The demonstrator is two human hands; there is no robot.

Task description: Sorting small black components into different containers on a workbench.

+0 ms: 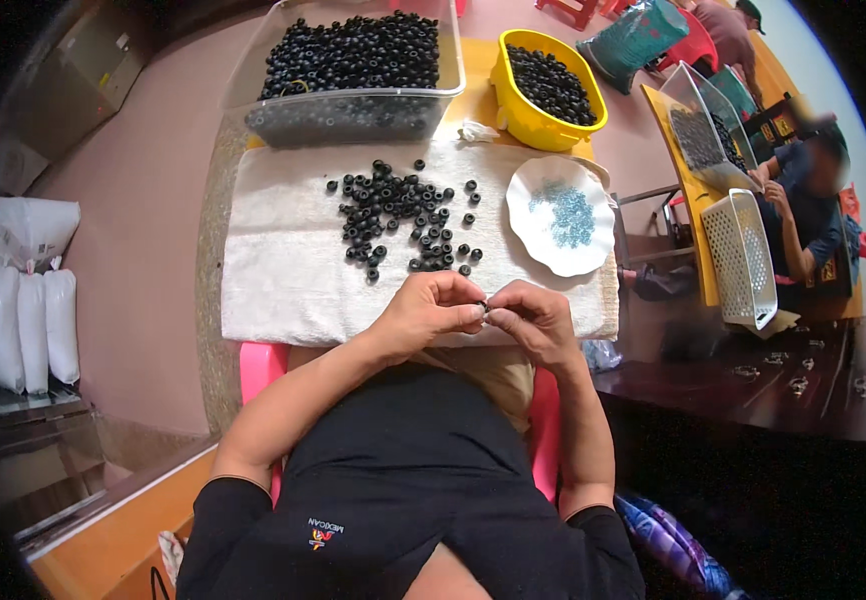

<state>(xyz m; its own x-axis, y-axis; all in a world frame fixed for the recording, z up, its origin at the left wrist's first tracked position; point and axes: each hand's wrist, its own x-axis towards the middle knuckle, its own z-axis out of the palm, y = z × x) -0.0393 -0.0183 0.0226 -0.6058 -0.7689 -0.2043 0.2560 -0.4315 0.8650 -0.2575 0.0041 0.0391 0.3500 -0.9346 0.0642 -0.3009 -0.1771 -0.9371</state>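
My left hand (435,312) and my right hand (539,322) meet at the near edge of the white cloth. Thumbs and forefingers of both pinch a small dark piece (484,307), mostly hidden by the fingertips; it resembles the loose black pieces. Just beyond lies a loose spread of small round black pieces with holes (389,205), like thick beads. To the right of them, a white scalloped plate (530,238) carries a scatter of tiny pale blue bits (571,214), too small to name.
Past the white cloth (283,260) stand a clear plastic bin (348,122) and a yellow tub (535,133), both filled with black pieces. A seated person (803,200) works at another table on the right, beside a white perforated basket (743,260). White sacks (33,320) stand far left.
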